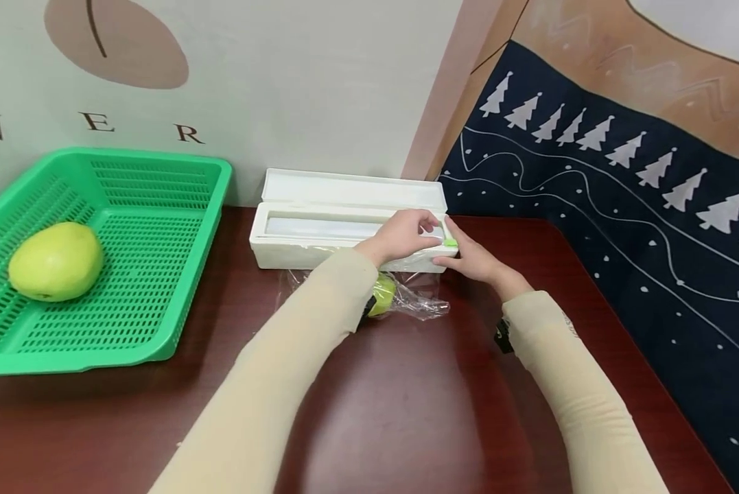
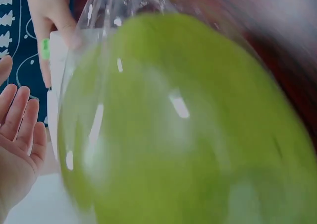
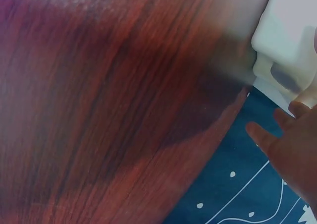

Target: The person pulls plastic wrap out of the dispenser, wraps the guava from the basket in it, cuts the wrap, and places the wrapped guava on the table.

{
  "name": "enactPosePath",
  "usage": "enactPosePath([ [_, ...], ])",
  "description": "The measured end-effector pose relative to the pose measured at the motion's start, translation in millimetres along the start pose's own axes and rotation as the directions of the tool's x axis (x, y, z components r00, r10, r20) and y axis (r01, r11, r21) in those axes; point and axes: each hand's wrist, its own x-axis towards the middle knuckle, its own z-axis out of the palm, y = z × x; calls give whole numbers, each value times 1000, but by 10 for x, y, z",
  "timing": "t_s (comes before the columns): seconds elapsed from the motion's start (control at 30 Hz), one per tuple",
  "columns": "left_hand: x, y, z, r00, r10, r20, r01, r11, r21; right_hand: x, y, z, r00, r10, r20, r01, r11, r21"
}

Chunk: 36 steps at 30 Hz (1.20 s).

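A white cling film box (image 1: 295, 254) sits near the wall with its lid raised and a green slide cutter (image 1: 451, 243) at its right end. My left hand (image 1: 405, 234) is over the right part of the box, fingers loosely bent with nothing between them; the left wrist view shows its fingers (image 2: 17, 116) apart. My right hand (image 1: 475, 258) holds the box's right end, thumb on the front and fingers at the end beside the cutter. A green fruit (image 2: 173, 120) in clear film lies before the box under my left wrist, partly hidden by the sleeve in the head view.
A green plastic basket (image 1: 186, 302) stands on the left, holding a yellow-green fruit (image 1: 57, 262). Behind the box rises a pale printed wall, and a dark cloth with white trees (image 1: 597, 206) borders the table on the right. The brown table (image 1: 400, 412) has a glossy surface.
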Motion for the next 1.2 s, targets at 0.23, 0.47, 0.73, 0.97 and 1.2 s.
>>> enactPosePath([
  [0.23,144,35,168,999,-15,47,13,999,51,10,1,15,1000,-11,-13,11,1000,-16],
  [0.47,173,22,274,997,-81,6,80,993,86,42,5,48,1000,-15,-8,15,1000,-19],
  [0.73,226,33,393,991,-90,-102,102,987,124,6,8,15,1000,-11,-13,11,1000,-28],
  [0.97,212,1,390,986,-60,-153,82,986,143,25,2,15,1000,-12,-1,12,998,-66],
  [1.2,186,-13,337,987,-30,-157,59,981,186,16,16,21,999,-42,-27,39,996,-84],
])
